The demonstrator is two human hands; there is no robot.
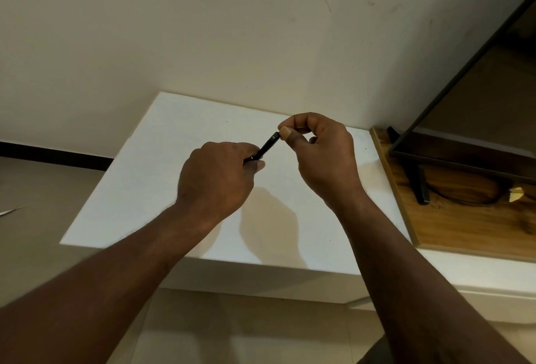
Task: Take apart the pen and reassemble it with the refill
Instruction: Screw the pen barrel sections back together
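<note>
A black pen [268,146] is held mid-frame above the white table [150,189], its lower end wrapped in the curled fingers of the left hand [216,178] and its upper end pinched between thumb and forefinger of the right hand [322,157]. It appears whole, so the taking-apart step is judged to be in hand. A twist or pull of the pinched end against a steadied barrel is called for next.

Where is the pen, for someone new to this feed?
Start at the white table against the wall; both hands meet above its middle. The pen is the slim black rod slanting between them, the left hand gripping its lower end, the right hand pinching its upper tip. Unlike the black stand on the wooden board, it is held.
</note>
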